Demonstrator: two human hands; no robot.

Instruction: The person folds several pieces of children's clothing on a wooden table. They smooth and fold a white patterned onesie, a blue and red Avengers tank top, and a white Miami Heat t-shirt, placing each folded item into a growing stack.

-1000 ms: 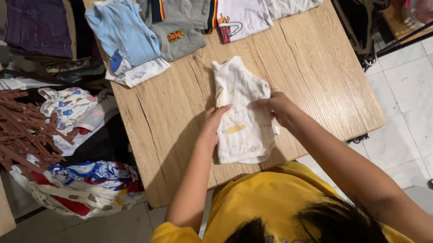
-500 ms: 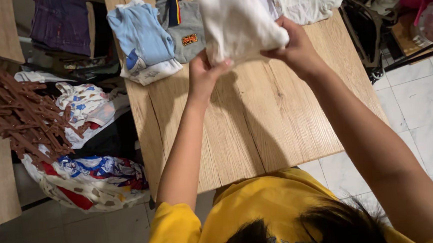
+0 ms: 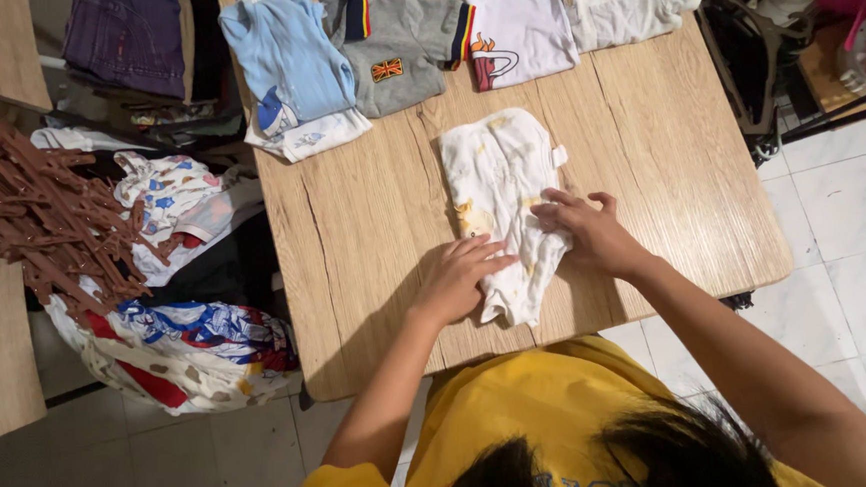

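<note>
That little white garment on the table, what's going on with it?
A person in a yellow shirt has both hands flat on a small white printed garment lying on the wooden table. The left hand presses its lower left edge and the right hand its right side. Along the far edge lie folded clothes: a light blue top, a grey polo and white shirts. A heap of unfolded clothes sits on the left, beside the table.

I see both my arms stretched forward; my left hand (image 3: 458, 275) lies flat, palm down, and my right hand (image 3: 586, 230) presses with fingers spread.
</note>
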